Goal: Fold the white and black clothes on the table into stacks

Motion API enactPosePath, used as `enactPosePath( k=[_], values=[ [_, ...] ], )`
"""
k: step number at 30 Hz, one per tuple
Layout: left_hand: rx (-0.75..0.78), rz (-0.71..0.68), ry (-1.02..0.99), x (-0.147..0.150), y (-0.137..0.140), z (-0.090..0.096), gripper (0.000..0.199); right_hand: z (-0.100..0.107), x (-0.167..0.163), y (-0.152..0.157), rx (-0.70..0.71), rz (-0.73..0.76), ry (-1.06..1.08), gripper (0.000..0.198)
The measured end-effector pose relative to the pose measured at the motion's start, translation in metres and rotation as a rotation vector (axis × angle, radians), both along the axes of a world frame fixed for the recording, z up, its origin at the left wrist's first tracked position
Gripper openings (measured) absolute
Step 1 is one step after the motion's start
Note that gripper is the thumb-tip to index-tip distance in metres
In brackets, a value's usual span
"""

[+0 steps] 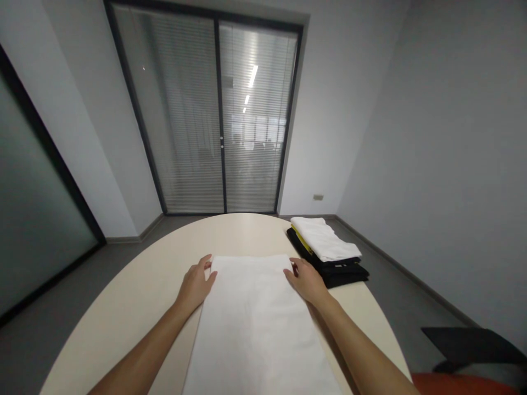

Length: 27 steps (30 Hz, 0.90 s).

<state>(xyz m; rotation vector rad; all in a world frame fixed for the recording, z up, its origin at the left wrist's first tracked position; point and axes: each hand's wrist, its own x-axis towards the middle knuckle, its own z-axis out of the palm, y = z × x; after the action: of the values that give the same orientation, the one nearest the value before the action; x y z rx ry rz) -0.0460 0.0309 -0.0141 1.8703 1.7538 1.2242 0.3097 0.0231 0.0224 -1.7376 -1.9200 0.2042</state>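
In the head view, a white cloth (255,323) lies at lower centre on the table (160,274). The left hand (195,284) and right hand (308,281), apart, touch its far corners; whether they pinch it, I cannot tell.

From here I have my left forearm (148,340) and right forearm (356,343) bare and slanting inward toward the far edge of the table (144,291). My left hand (194,282) and right hand (308,280) sit well apart, level, palms turned inward. Each thumb stands apart from bent fingers; I can't tell whether either is pinching.
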Motion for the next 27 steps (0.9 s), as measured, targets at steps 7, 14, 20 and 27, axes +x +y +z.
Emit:
enactPosePath(
  k=[7,14,20,27],
  values=[
    [-0.089,-0.063,-0.358,0.009,0.008,0.018,0.048,-0.011,-0.006,0.015,-0.013,-0.023,0.074,0.018],
    [-0.31,-0.173,-0.443,0.01,-0.012,0.049,0.026,0.004,0.008,0.018,-0.074,0.116,0.567,0.029],
    [-0.428,-0.205,-0.625,0.016,-0.03,0.061,0.029,0.023,0.004,-0.005,-0.383,0.151,0.905,0.037],
    [-0.101,-0.171,-0.609,0.018,-0.027,0.07,0.046,0.039,-0.014,-0.016,-0.161,0.299,0.999,0.052]
  ],
)
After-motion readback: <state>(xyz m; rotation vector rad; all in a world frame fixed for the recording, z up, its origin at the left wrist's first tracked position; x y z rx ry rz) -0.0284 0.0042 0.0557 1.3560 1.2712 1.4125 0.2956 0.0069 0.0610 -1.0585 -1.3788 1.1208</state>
